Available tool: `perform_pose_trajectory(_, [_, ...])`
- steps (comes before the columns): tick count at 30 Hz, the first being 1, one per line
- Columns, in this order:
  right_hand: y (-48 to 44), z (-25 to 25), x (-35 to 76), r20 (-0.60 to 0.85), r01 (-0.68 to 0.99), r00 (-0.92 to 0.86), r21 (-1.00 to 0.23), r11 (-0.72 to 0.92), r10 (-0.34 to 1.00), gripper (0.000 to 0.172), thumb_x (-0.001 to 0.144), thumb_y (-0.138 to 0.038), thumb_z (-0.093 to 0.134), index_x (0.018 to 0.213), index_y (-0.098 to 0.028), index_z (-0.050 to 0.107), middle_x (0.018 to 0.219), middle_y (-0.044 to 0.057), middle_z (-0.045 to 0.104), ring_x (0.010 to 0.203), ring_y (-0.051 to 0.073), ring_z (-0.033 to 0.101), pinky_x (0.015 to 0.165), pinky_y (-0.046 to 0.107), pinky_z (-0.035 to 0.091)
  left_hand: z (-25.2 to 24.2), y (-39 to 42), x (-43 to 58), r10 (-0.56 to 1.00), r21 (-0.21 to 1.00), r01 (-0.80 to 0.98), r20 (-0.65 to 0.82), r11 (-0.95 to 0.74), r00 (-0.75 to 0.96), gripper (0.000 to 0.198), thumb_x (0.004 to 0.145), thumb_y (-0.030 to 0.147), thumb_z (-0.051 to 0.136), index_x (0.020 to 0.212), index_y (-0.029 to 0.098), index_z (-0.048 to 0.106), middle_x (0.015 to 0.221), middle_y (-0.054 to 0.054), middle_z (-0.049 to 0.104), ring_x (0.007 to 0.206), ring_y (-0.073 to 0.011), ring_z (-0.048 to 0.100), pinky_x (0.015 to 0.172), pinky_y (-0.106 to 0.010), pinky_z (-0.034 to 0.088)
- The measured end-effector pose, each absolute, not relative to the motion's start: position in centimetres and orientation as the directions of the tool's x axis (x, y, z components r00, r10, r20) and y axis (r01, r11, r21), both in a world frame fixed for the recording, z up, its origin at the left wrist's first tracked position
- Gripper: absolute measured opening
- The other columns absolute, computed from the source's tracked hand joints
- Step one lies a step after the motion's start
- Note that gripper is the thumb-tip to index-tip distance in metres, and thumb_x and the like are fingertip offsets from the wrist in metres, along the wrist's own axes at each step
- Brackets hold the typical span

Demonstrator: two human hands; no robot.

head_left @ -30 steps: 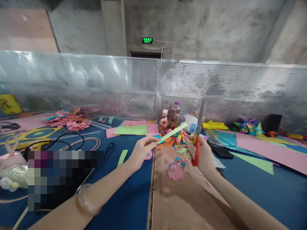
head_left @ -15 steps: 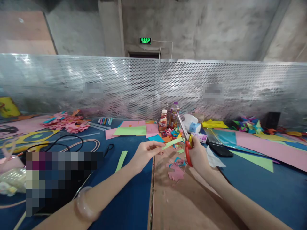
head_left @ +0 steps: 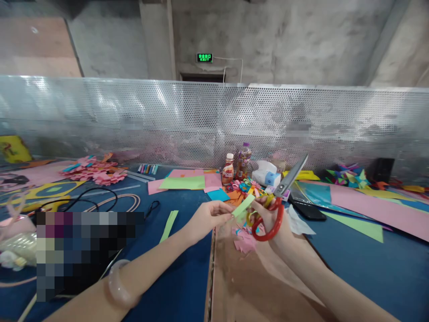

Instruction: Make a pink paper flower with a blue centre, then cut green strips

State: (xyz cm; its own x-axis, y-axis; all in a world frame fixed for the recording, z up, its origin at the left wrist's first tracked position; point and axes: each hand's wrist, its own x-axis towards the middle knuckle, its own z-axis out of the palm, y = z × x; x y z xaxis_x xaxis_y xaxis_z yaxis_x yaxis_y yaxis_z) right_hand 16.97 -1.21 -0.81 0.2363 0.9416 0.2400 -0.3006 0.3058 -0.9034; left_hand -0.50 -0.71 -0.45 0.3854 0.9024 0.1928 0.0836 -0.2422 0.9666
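Observation:
My left hand (head_left: 208,220) pinches the lower left end of a light green paper strip (head_left: 243,205) over the brown board. At the strip's upper right end are the fingertips of my right hand (head_left: 273,221), which also holds scissors (head_left: 279,192) with red and yellow handles. The scissor blades look closed and point up and to the right, away from the strip. Pink paper scraps (head_left: 244,241) lie on the brown board (head_left: 248,286) below the hands. Another green strip (head_left: 169,226) rests on the blue table to the left.
Behind the hands stand two bottles (head_left: 228,170) and a tissue pack (head_left: 266,175). A black phone (head_left: 307,206) lies at the right near long pink paper (head_left: 378,205). Cables (head_left: 110,197) and a heap of pink paper pieces (head_left: 97,172) are at the left. A perforated metal screen (head_left: 150,120) runs behind.
The scissors have swung away from the strip, their blades now tilting right. My right fingertips have come to the strip's far end, and the strip is tilted more steeply.

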Motion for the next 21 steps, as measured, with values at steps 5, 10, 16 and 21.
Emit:
perform_pose_trajectory(5, [-1.7,-1.8,16.5,0.166,-0.376,0.139,-0.903,0.207,0.976,0.030,0.060,-0.030,0.072,0.072,-0.022,0.045,0.060,-0.005,0.052,0.047,0.011,0.050,0.041,0.024,0.041,-0.6,-0.8,-0.5,0.901,0.960,0.118,0.189,-0.253,0.390,0.011,0.068,0.023,0.066,0.075,0.015,0.066,0.086,-0.004,0.067,0.079,-0.0152,0.060,0.076,-0.026,0.043])
perform_pose_trajectory(10, [-2.1,-2.3,15.7,0.157,-0.479,0.137,-0.854,0.204,0.978,0.030,0.061,-0.034,0.071,0.074,-0.022,0.047,0.063,-0.006,0.053,0.053,0.011,0.054,0.047,0.024,0.047,-0.8,-0.9,-0.3,0.901,0.983,0.077,0.121,-0.168,0.416,0.012,0.065,0.022,0.069,0.072,0.014,0.065,0.089,-0.006,0.067,0.083,-0.0165,0.061,0.078,-0.026,0.043])
perform_pose_trajectory(16, [-2.9,-2.0,15.1,0.110,-0.507,0.120,-0.848,0.156,0.987,0.031,0.062,-0.034,0.071,0.073,-0.023,0.044,0.052,-0.008,0.048,0.039,0.010,0.047,0.035,0.023,0.042,-1.0,-0.9,-0.1,0.909,0.979,0.146,0.070,-0.141,0.412,0.015,0.064,0.024,0.070,0.073,0.013,0.065,0.074,-0.003,0.066,0.072,-0.0144,0.059,0.069,-0.025,0.043])
perform_pose_trajectory(21, [-2.9,-2.5,15.0,0.071,-0.545,0.128,-0.828,0.130,0.989,0.033,0.060,-0.031,0.074,0.073,-0.022,0.045,0.053,-0.007,0.051,0.041,0.010,0.050,0.036,0.021,0.042,-1.0,-0.8,0.0,0.914,0.981,0.147,0.056,-0.125,0.402,0.017,0.065,0.026,0.070,0.073,0.012,0.066,0.071,-0.003,0.064,0.069,-0.0137,0.057,0.067,-0.025,0.043])
